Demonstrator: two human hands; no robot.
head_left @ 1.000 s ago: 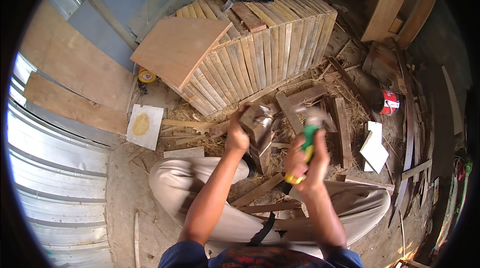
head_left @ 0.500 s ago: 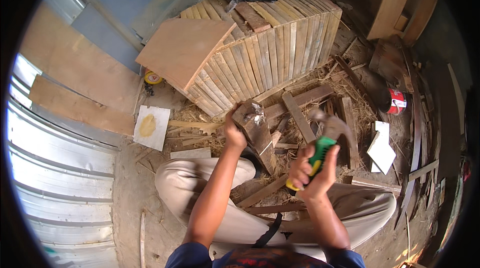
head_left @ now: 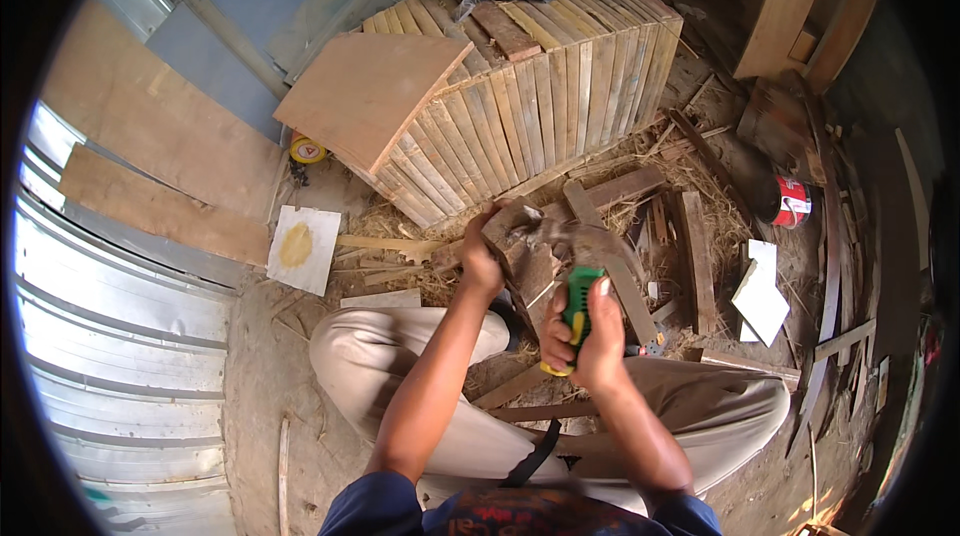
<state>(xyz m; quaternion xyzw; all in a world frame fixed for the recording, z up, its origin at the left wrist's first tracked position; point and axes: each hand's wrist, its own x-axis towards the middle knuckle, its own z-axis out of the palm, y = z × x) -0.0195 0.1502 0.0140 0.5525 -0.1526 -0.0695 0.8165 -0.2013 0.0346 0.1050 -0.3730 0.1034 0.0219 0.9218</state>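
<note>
On a dusty floor (head_left: 260, 376) strewn with straw and planks, our left hand (head_left: 480, 261) clamps a small wood piece (head_left: 520, 236) to steady it, while our right hand (head_left: 585, 336), just beside, grips a green-handled hammer (head_left: 575, 301) raised over it.

The hammer (head_left: 572, 291) head is motion-blurred; I can't make out its shape. My right hand (head_left: 585, 336) covers most of the green handle. My left hand (head_left: 480, 261) hides part of the wood piece (head_left: 520, 246).
</note>
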